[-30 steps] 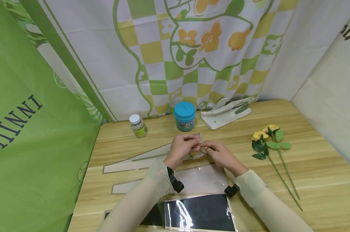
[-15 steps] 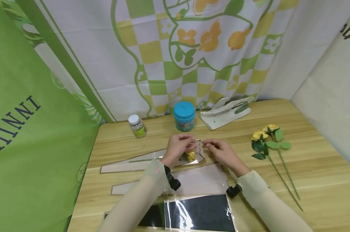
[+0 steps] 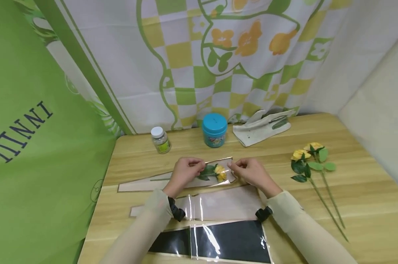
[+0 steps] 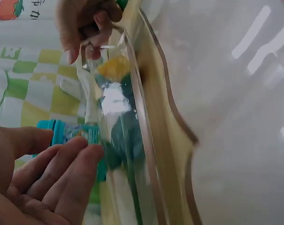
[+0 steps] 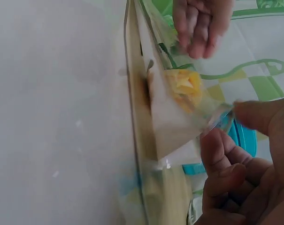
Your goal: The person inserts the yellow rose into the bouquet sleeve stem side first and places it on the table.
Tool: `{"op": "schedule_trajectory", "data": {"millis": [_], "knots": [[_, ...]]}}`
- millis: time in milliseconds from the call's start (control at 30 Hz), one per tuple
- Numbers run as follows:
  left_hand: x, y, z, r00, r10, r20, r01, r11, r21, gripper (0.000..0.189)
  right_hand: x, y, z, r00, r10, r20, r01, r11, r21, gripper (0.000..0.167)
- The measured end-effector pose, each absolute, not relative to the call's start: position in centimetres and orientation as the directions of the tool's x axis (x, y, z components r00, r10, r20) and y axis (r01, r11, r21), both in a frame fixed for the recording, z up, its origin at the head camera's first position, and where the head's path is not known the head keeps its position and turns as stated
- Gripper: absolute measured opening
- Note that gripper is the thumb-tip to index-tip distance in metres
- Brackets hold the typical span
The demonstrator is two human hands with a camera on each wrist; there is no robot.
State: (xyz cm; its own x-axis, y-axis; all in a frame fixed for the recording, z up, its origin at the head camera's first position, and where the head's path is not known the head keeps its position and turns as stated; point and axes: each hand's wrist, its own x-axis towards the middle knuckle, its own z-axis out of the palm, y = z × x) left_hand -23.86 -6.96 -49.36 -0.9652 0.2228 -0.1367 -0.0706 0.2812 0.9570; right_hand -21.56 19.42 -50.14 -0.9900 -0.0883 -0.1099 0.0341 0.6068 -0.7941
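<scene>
- Change from the earlier frame: left grip (image 3: pixel 184 171) has shifted left, uncovering green leaves (image 3: pixel 208 171); right grip (image 3: pixel 252 171) now pinches the film edge of the clear sleeve (image 3: pixel 134 186).
- Left grip: released, fingers loose, near the sleeve.
- Location: yellow rose (image 3: pixel 220 173) inside the sleeve, over the bench (image 3: pixel 367 176).
- Long axis: left to right; bloom right, stem left.
- Appearance: sleeve glossy, brown-edged, tapering leftward.

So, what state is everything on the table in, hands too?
Small jar: lid on
Blue tub: lid on
Glove: unworn
Far wrapper: rose inside
Middle wrapper: lying flat
Dark wrapper: lying flat
Loose roses: unwrapped, lying down
Right hand: pinching far wrapper
Left hand: holding nothing
</scene>
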Motion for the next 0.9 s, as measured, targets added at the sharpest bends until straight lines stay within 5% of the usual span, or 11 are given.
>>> {"op": "schedule_trajectory", "data": {"millis": [200, 500, 900], "knots": [[-23.3, -10.2, -49.2, -0.949, 0.301, -0.093, 0.071, 0.492, 0.868, 0.028, -22.4, 19.4, -49.8, -0.988, -0.104, -0.114, 0.039, 0.541, -0.84, 0.03], [-23.8, -12.1, -50.0, -0.947, 0.301, -0.111, 0.067, 0.524, 0.849, 0.029, -23.4, 19.6, -49.9, -0.971, -0.113, -0.213, 0.159, 0.362, -0.919, 0.034], [-24.8, -11.6, -50.6, -0.957, 0.275, -0.093, 0.087, 0.578, 0.812, 0.028, -24.9, 19.6, -50.4, -0.983, -0.078, -0.166, 0.121, 0.406, -0.906, 0.04]]}}
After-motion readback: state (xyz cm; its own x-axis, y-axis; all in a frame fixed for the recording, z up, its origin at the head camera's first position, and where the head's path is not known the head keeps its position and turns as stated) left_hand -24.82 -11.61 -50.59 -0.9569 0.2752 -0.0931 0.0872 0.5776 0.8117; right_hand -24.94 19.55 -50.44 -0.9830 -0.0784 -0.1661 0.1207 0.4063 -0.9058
